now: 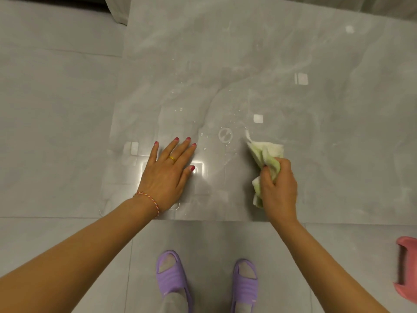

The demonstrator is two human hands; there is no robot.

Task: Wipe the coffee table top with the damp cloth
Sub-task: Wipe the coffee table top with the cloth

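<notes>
The glossy grey marble-look coffee table top (259,64) fills the middle and far part of the head view, its front edge just beyond my feet. My left hand (168,170) lies flat on it near the front edge, fingers spread, holding nothing. My right hand (278,188) grips a bunched pale green and white cloth (265,154), whose free end rests on the table ahead of the hand. Water droplets and a round wet ring (225,135) glisten on the surface between my hands.
Grey floor tiles (45,132) lie to the left of the table and under my purple slippers (207,285). A pink plastic stool (407,267) stands at the right edge. A pale curtain (117,7) hangs at the top left.
</notes>
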